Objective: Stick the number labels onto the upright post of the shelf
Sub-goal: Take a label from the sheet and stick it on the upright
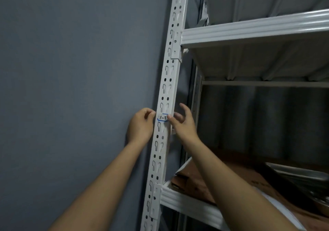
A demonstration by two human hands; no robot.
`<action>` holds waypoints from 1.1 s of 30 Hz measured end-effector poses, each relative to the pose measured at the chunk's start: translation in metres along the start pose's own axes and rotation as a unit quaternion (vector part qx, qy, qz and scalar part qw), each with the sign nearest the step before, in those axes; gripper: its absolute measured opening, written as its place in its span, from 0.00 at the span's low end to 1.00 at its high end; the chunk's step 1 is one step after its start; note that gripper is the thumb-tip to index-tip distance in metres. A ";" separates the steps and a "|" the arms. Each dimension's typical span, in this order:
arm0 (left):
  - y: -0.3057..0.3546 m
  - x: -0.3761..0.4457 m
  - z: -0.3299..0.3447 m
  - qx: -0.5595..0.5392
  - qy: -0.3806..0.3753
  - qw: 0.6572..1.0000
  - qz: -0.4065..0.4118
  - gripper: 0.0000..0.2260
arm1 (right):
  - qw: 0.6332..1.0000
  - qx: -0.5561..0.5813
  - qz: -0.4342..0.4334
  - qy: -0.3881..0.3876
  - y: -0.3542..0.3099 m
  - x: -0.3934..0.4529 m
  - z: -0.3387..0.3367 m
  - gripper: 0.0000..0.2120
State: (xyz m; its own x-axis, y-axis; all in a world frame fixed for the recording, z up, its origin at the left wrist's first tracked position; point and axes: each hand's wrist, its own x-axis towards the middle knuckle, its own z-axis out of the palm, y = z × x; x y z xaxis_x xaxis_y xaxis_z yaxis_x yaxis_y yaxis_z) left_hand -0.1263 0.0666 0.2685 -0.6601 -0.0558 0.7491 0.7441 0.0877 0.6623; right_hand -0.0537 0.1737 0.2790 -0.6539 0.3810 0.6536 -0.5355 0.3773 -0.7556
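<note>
Grey wall, left. White metal shelf, right; cardboard on its lower level. Upright post, slotted, between them. Left hand: fingers curled at the label's left edge, apparently pinching it. Right hand: thumb on the label's right edge, other fingers spread loose, holding nothing. Number label, blue-bordered, handwritten, lies across the post at mid-height. Step judged: placing and pressing down. Next: smooth both ends flat, then release.

A plain grey-blue wall fills the nine o'clock side. Toward three o'clock, dim corrugated panelling backs pale shelf boards; brown cardboard, perhaps flattened boxes, lies at five o'clock.
</note>
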 end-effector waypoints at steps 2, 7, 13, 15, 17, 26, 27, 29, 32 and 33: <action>-0.001 0.000 -0.004 0.043 -0.011 0.997 0.059 0.07 | 0.998 0.054 0.015 0.001 0.008 -0.001 0.009 0.30; -0.004 0.005 -0.002 0.072 -0.036 0.987 0.141 0.06 | 0.994 0.106 -0.002 0.002 0.017 0.004 0.007 0.31; -0.001 -0.001 0.006 0.170 0.000 0.964 0.203 0.06 | 0.995 0.095 -0.022 -0.008 0.023 0.005 0.006 0.30; -0.003 -0.001 0.005 0.177 0.014 0.960 0.219 0.05 | 0.995 0.098 -0.025 -0.008 0.025 0.006 0.007 0.30; -0.005 -0.001 0.006 0.173 0.019 0.958 0.226 0.04 | 0.994 0.109 -0.028 -0.009 0.028 0.007 0.008 0.29; -0.022 0.004 0.014 0.106 0.077 0.960 0.248 0.03 | 0.988 0.148 -0.040 -0.002 0.039 0.012 0.011 0.27; -0.023 0.004 0.015 0.106 0.074 0.960 0.249 0.03 | 0.989 0.143 -0.043 0.001 0.041 0.013 0.012 0.26; -0.024 0.004 0.017 0.112 0.063 0.961 0.244 0.03 | 0.990 0.133 -0.049 0.012 0.045 0.014 0.014 0.25; -0.023 0.005 0.020 0.112 0.050 0.966 0.229 0.05 | 0.991 0.125 -0.046 0.018 0.046 0.014 0.014 0.25; -0.022 0.006 0.021 0.113 0.039 0.967 0.226 0.05 | 0.991 0.124 -0.045 0.018 0.046 0.013 0.014 0.25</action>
State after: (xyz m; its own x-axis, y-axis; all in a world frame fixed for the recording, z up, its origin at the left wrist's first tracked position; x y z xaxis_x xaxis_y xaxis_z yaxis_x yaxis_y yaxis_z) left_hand -0.1488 0.0853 0.2576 -0.2573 -0.0353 0.9657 0.9074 0.3347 0.2541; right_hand -0.0942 0.1839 0.2526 -0.5806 0.3875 0.7161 -0.7078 0.1944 -0.6791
